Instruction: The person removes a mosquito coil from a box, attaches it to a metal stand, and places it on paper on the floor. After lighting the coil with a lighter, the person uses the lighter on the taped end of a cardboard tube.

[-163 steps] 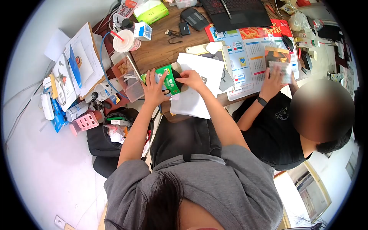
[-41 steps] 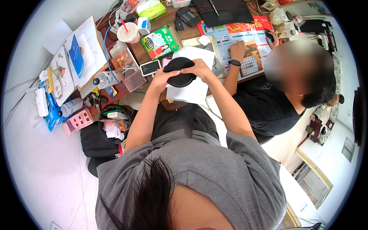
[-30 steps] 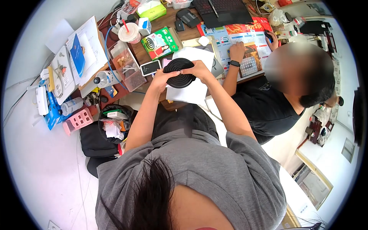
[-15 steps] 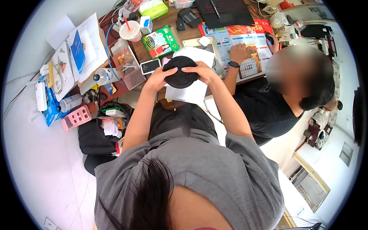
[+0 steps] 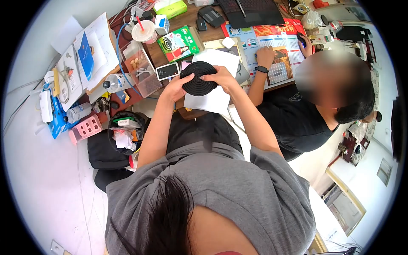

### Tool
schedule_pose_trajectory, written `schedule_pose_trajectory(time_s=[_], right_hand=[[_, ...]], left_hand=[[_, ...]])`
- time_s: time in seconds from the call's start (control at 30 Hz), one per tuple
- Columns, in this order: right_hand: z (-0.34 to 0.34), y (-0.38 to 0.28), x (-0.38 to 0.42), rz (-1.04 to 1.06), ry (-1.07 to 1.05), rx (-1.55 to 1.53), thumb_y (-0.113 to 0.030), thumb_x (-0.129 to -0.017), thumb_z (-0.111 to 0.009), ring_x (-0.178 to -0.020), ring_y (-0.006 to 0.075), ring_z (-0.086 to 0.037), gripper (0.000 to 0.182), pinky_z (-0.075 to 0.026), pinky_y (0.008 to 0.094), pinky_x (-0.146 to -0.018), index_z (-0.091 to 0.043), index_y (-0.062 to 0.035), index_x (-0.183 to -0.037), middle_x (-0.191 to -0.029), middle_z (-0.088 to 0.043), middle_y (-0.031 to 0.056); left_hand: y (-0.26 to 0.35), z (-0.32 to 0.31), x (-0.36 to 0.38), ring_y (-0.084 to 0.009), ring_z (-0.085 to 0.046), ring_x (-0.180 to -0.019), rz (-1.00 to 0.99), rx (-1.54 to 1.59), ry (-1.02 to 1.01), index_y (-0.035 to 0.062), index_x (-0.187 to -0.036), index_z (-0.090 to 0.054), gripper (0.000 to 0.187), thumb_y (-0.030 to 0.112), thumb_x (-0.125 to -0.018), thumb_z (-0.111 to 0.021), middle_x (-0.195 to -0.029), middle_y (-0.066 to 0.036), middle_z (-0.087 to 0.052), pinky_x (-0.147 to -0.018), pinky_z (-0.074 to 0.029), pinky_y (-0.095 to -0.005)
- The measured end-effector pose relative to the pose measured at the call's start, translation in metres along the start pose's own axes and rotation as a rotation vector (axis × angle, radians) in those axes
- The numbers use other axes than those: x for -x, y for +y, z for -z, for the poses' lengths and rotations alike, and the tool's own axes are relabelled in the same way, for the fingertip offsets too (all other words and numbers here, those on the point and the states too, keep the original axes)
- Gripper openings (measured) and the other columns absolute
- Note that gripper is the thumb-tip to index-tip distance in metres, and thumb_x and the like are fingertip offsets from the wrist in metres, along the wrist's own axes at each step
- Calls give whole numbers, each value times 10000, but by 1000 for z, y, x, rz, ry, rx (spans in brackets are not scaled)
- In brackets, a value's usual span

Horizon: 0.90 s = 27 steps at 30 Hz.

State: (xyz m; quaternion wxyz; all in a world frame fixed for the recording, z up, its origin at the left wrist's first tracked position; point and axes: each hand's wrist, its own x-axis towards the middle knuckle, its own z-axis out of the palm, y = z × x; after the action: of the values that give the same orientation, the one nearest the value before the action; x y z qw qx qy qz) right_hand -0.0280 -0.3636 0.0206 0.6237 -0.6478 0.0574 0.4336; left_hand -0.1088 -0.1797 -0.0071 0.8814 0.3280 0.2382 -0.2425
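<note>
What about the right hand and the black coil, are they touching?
Touching: the head view shows the right hand with its thumb on the black coil.

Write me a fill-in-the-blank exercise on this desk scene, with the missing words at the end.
The left hand and right hand hold a round coil whose colour is ____. The straw in the lidded cup is ____. The main colour of the box with a spiral printed on it is ____. On one wrist, the other person wears a ____.

Missing words: black; red; green; watch.
</note>
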Motion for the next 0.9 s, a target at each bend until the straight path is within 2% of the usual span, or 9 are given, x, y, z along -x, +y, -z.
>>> schedule_pose_trajectory(time_s=[0.2, 0.4, 0.57, 0.87, 0.9], right_hand=[[-7, -7, 4, 47, 25, 35, 4, -650, -754, -761, 165, -641, 365, -520, 278, -717, -639, 72, -989, -883, -675, 106], [-6, -1, -1, 17, 7, 14, -6, -671, -754, -763, 156, -638, 372, -517, 275, -717, -638, 56, -1018, -897, -676, 99], [-7, -2, -2, 18, 35, 14, 1, -641, -759, -752, 164, -640, 362, -520, 275, -700, -643, 60, -979, -868, -675, 100], [-1, -1, -1, -12, 39, 65, -36, -608, -783, -732, 155, -633, 373, -514, 272, -668, -652, 53, -946, -856, -672, 98], [0, -2, 0, -8, 46, 79, -39, -609, -784, -732, 154, -632, 371, -513, 272, -666, -652, 53, -944, -855, -671, 97]], left_hand=[[-1, 1, -2, -210, -621, -1002, -13, 6, 35, -14, -1204, -507, 360, 148, -893, -586, -1129, -121, -608, -847, -528, -347], [-4, 2, -1, -207, -624, -992, -13, -21, 53, -14, -1205, -508, 361, 152, -894, -585, -1122, -113, -610, -841, -527, -348], [-9, 0, 0, -202, -628, -979, -26, -35, 127, -14, -1196, -519, 359, 154, -887, -592, -1119, -110, -613, -818, -527, -334], [-7, 3, -1, -191, -647, -901, -129, -264, 150, -53, -1126, -570, 317, 127, -868, -609, -1032, -122, -645, -813, -516, -302], [-7, 4, -2, -195, -642, -921, -121, -286, 131, -53, -1143, -557, 336, 157, -883, -591, -1055, -126, -637, -826, -512, -306]])
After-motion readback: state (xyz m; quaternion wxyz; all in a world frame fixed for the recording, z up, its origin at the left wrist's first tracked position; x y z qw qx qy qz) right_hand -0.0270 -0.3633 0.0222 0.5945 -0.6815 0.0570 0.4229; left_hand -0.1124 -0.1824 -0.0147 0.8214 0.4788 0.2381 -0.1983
